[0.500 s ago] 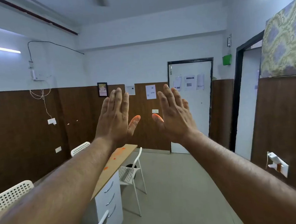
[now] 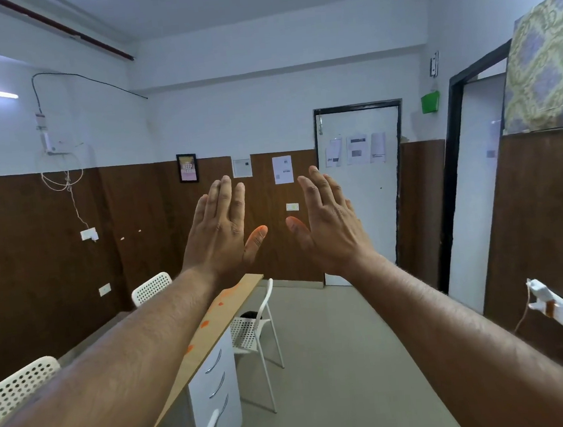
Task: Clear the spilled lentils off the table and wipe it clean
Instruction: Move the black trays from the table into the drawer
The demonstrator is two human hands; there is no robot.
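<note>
We held our left hand (image 2: 221,231) and right hand (image 2: 329,222) raised above the table (image 2: 197,355), fingers straight, spread flat and holding nothing. The orange lentils (image 2: 221,300) lay scattered along the table's wooden top, below our left forearm, beside the white chair (image 2: 255,326).

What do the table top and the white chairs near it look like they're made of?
Table top: likely laminated board, going by its light wood colour, matte face and thin flat edge. White chair: probably plastic seat, perforated with round holes, on thin white legs that look like painted metal tube.
</note>
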